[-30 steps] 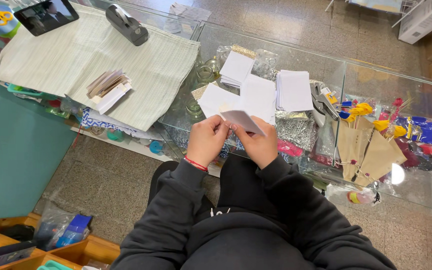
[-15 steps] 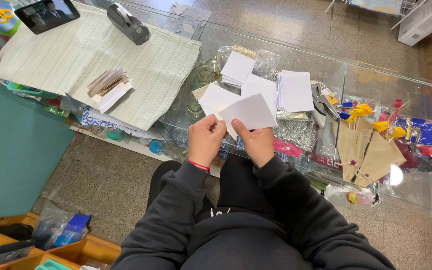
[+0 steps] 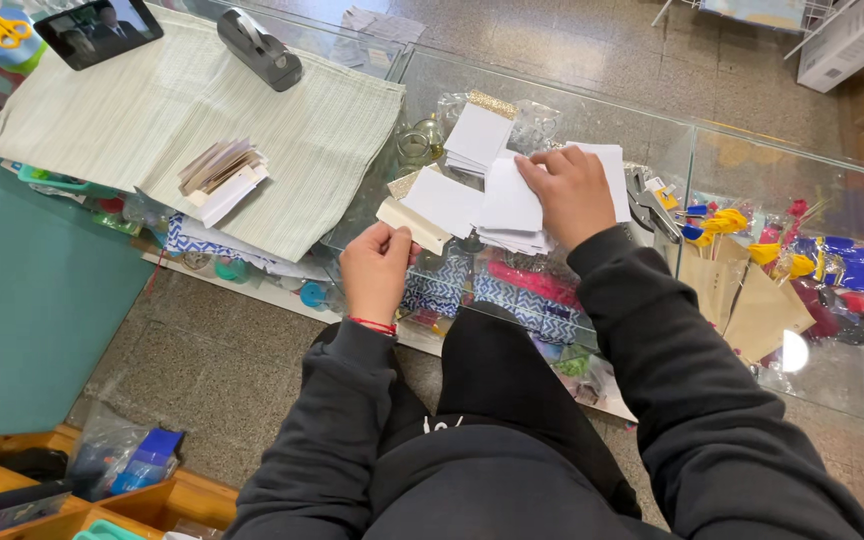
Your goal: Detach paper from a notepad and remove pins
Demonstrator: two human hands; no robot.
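Observation:
My right hand (image 3: 569, 193) lies flat on a pile of white paper sheets (image 3: 507, 205) on the glass counter (image 3: 652, 130), pressing the top sheet down. My left hand (image 3: 376, 268) pinches the near end of a cream, folded card (image 3: 410, 225) at the counter's front edge. More white sheets (image 3: 439, 199) lie between the two hands, and another small stack (image 3: 477, 135) sits just behind them.
A pale green cloth (image 3: 152, 120) covers the counter's left part, with a stack of cards (image 3: 220, 176), a black tape dispenser (image 3: 259, 48) and a tablet (image 3: 97, 30) on it. Brown paper bags (image 3: 742, 295) and colourful goods show under the glass at right. A teal surface (image 3: 22, 300) stands at left.
Both hands held one white sheet up close to my body. Now my right hand has laid it on the pile on the counter, and my left hand has taken a cream card.

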